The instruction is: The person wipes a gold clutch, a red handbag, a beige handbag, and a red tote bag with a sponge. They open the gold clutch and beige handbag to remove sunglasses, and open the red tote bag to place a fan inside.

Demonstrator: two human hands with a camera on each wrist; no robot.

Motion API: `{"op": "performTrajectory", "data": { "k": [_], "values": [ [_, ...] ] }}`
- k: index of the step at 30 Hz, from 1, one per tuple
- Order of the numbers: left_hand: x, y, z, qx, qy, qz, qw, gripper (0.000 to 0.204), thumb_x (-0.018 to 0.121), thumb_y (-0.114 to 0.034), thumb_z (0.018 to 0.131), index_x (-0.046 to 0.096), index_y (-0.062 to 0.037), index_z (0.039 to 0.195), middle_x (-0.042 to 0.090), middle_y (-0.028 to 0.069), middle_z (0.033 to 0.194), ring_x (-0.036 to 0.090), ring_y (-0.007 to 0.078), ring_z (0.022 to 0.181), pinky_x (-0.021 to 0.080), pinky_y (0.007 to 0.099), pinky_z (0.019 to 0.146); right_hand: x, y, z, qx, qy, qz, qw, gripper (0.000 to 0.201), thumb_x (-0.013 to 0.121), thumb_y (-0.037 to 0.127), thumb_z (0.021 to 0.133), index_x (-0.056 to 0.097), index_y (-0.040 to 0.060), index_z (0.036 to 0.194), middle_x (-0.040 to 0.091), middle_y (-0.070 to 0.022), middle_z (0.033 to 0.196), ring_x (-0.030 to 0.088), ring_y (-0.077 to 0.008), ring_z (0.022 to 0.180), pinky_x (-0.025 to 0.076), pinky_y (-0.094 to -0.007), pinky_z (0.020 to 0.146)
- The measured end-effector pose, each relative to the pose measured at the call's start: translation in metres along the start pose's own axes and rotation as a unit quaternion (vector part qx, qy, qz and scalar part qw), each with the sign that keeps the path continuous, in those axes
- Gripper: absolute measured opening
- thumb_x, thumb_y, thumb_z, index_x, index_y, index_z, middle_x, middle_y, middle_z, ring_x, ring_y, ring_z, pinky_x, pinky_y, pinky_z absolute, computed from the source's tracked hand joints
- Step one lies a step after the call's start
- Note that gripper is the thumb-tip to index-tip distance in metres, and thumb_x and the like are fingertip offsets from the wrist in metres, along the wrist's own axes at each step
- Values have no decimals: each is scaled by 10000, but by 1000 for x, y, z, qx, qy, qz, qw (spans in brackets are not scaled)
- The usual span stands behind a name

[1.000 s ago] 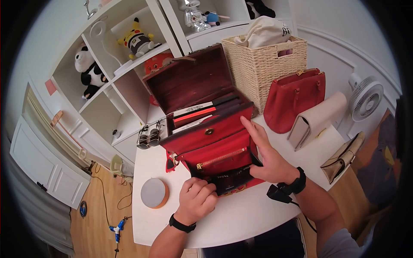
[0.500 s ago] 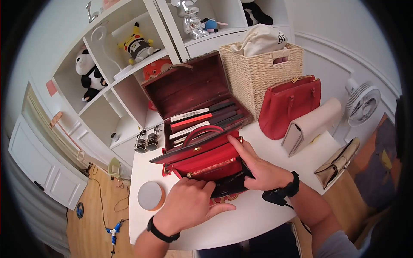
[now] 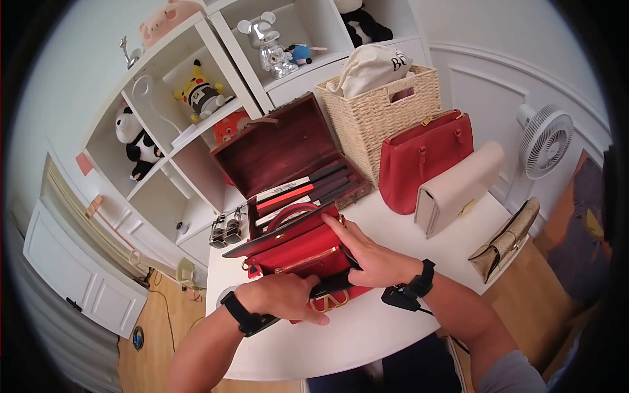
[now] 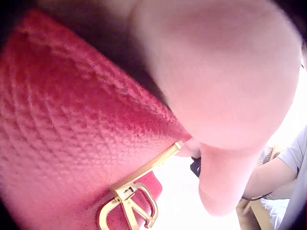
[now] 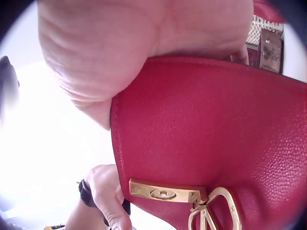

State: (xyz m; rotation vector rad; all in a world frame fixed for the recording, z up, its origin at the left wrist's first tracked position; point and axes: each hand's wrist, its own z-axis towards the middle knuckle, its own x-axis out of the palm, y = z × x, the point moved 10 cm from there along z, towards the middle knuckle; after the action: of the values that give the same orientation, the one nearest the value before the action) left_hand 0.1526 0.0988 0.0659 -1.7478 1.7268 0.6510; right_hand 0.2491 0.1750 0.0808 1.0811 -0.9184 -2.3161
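Note:
A small red leather handbag [image 3: 295, 254] stands with its flap raised, tipped toward me. Inside it runs a gold zipper [image 3: 306, 261], and a gold V-shaped clasp [image 3: 329, 302] is on its front. My left hand [image 3: 282, 295] reaches over the front edge; its fingers disappear into the dark inside while the thumb points straight out in front. By its right end, my right hand [image 3: 375, 257] holds the bag, the index finger lying along the flap. The right wrist view shows the palm against the bag's side panel, above the gold clasp [image 5: 165, 191].
Behind the bag stands an open brown case [image 3: 275, 147] holding several flat slim items, with sunglasses [image 3: 227, 230] at its left. Rightward are a woven basket [image 3: 357, 124], a red tote [image 3: 409, 173], a cream clutch [image 3: 452, 187] and a gold clutch [image 3: 501, 245] near the edge.
My left hand has turned over and moved right, from the bag's front left corner to fingers inside it. My right hand keeps its hold. The view has shifted, and the flap leans farther back.

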Motion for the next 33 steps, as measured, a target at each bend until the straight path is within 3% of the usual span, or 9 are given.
{"op": "performTrajectory", "data": {
  "k": [9, 11, 16, 25, 27, 29, 30, 31, 33],
  "values": [
    [-7, 14, -2, 20, -64, -80, 995, 800, 845, -507, 723, 595, 27, 1263, 718, 162, 1093, 689, 263, 1019, 523, 346, 880, -1, -1, 0, -13, -9, 6, 1000, 1082, 604, 18, 739, 3, 141, 1631, 257, -317, 1520, 333, -500, 1399, 347, -463, 1134],
    [-7, 16, -4, 20, -60, -90, 994, 796, 847, -509, 719, 614, 34, 1251, 717, 164, 1100, 688, 266, 1019, 523, 345, 886, 2, -3, 1, 17, 12, 34, 999, 1065, 568, -27, 731, -3, 69, 1625, 210, -279, 1570, 205, -419, 1503, 214, -409, 1217],
    [-6, 19, -3, 33, -48, -103, 993, 807, 849, -529, 719, 643, 49, 1243, 713, 176, 1120, 682, 274, 1031, 521, 346, 904, 2, -5, 1, -1, 0, 31, 1000, 1071, 587, 0, 740, -5, 100, 1627, 217, -297, 1560, 231, -451, 1481, 252, -434, 1201],
    [-10, 9, -11, 16, -29, -124, 992, 885, 625, -769, 835, 691, 35, 1200, 717, 189, 1000, 671, 300, 966, 531, 377, 882, 0, -6, 1, -23, -17, 22, 999, 1087, 612, 28, 741, -8, 124, 1628, 227, -319, 1548, 266, -491, 1452, 289, -464, 1185],
    [-22, 14, -15, -5, -113, -173, 978, 757, 616, -698, 896, 756, 38, 1002, 711, 166, 884, 679, 247, 849, 524, 360, 756, -2, -4, 1, -21, -18, 23, 999, 1089, 612, 28, 739, -8, 124, 1628, 228, -320, 1546, 269, -491, 1451, 286, -467, 1186],
    [-31, 18, -21, -27, -137, -215, 967, 704, 590, -649, 938, 756, 31, 1008, 714, 162, 889, 677, 237, 841, 523, 356, 757, 1, -4, 0, 5, 10, 50, 999, 1066, 572, -19, 730, -12, 48, 1620, 138, -273, 1619, 138, -398, 1537, 172, -410, 1239],
    [-38, 22, -27, -50, -161, -256, 952, 655, 565, -601, 980, 756, 24, 1015, 716, 157, 895, 676, 228, 832, 523, 352, 758, 1, -3, 0, 6, 10, 51, 999, 1066, 572, -19, 730, -12, 48, 1620, 138, -273, 1619, 138, -398, 1537, 172, -410, 1239],
    [-48, 14, -38, -34, -198, -247, 948, 430, 635, -384, 995, 746, 30, 1029, 715, 141, 852, 676, 214, 815, 525, 335, 770, 1, -3, 0, 13, 8, 48, 999, 1067, 570, -20, 729, -14, 46, 1620, 138, -270, 1620, 135, -394, 1538, 170, -406, 1238],
    [-48, 25, -37, 1, -228, -246, 942, 336, 680, -287, 955, 741, 33, 1036, 709, 139, 820, 675, 210, 804, 527, 331, 774, 4, -5, 0, 19, 9, 46, 999, 1068, 568, -21, 727, -16, 44, 1619, 138, -267, 1620, 132, -390, 1539, 167, -401, 1237]
  ]
}}
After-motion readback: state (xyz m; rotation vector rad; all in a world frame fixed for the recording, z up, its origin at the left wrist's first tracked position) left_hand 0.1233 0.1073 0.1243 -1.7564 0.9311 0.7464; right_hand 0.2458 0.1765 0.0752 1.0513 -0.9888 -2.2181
